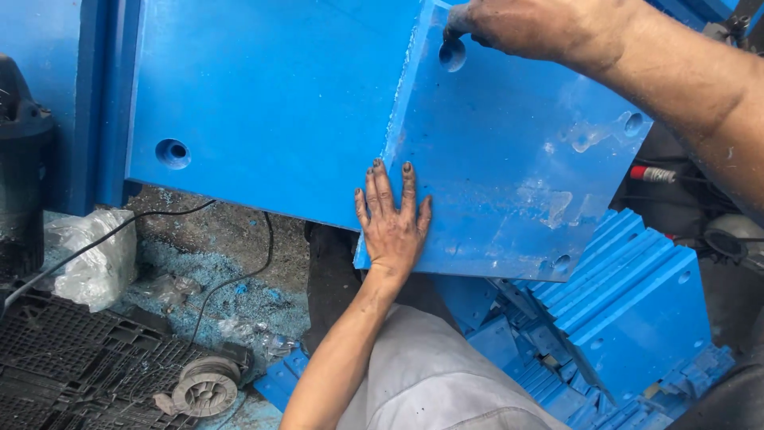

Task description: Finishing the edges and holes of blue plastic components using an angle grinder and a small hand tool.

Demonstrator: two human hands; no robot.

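Note:
Two thick blue plastic slabs fill the upper view. My left hand (391, 223) lies flat, fingers spread, on the near edge of the right slab (509, 159), which overlaps the left slab (263, 103). My right hand (525, 28) rests on the top of the right slab, with a fingertip at a round countersunk hole (452, 54). The left slab has another such hole (173, 153). Both hands are grimy and hold nothing.
A stack of narrower blue slabs (629, 310) lies at lower right. Blue shavings cover the floor (215, 279). A black cable (119, 231), a crumpled plastic bag (91, 255), a black grid pallet (56, 366) and a grinding disc (203, 390) lie at left.

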